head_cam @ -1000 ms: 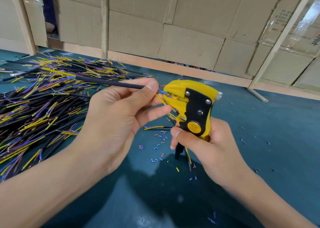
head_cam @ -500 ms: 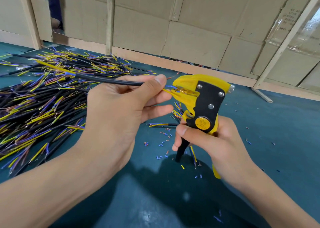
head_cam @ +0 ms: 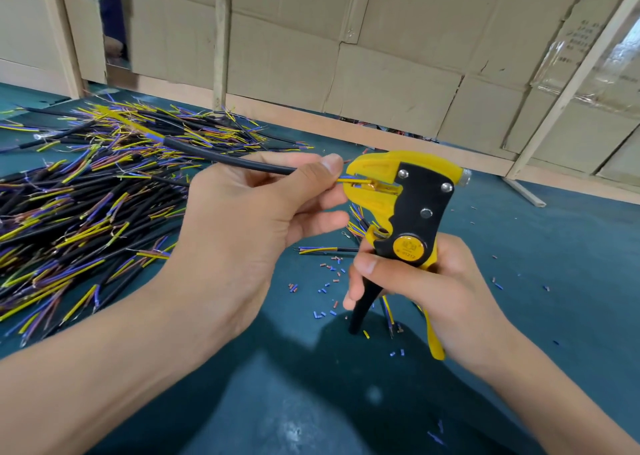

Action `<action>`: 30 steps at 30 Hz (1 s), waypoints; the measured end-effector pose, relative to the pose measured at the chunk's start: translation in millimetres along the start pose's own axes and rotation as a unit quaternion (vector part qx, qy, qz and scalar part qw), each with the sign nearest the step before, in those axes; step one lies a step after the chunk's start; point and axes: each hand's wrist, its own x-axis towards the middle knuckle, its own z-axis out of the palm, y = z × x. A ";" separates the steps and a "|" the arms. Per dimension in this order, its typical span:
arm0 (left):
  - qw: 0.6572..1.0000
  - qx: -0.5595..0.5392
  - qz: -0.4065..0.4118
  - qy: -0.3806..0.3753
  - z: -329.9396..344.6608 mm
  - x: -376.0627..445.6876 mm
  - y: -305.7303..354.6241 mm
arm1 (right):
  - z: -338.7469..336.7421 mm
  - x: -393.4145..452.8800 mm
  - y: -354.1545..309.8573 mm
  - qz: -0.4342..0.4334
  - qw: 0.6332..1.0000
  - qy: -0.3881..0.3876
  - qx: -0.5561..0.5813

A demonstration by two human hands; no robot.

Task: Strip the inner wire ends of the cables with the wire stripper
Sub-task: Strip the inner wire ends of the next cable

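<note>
My left hand (head_cam: 263, 212) pinches a black cable (head_cam: 221, 157) between thumb and fingers, close to its end. The cable's yellow and blue inner wires (head_cam: 348, 178) reach into the jaws of a yellow and black wire stripper (head_cam: 405, 205). My right hand (head_cam: 415, 288) grips the stripper's handles from below, with the tool held upright. The jaws are closed around the wire ends. The cable's far end, with bare coloured wires, points back over the pile.
A big heap of black cables (head_cam: 86, 212) with yellow, blue and brown ends covers the left of the green table (head_cam: 554, 264). Small bits of cut insulation (head_cam: 329, 281) lie under the stripper. One loose cable (head_cam: 325, 249) lies behind it. Cardboard walls (head_cam: 381, 74) stand at the back.
The stripper's jaws have come together on the wire ends and the handles look squeezed closer. Both hands stay in about the same place; the view has shifted slightly.
</note>
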 end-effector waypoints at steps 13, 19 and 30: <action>0.993 0.066 -0.037 -0.091 -8.4 9.9 13.9 | -2.1 1.5 -0.8 0.018 0.999 -0.012 0.031; 0.989 0.029 -0.108 -0.101 -8.5 10.9 8.5 | -1.1 1.1 -1.5 0.023 0.999 -0.008 0.033; 0.982 -0.024 -0.173 -0.074 -9.2 10.7 5.2 | 1.3 -0.2 -4.4 0.027 0.999 -0.003 0.039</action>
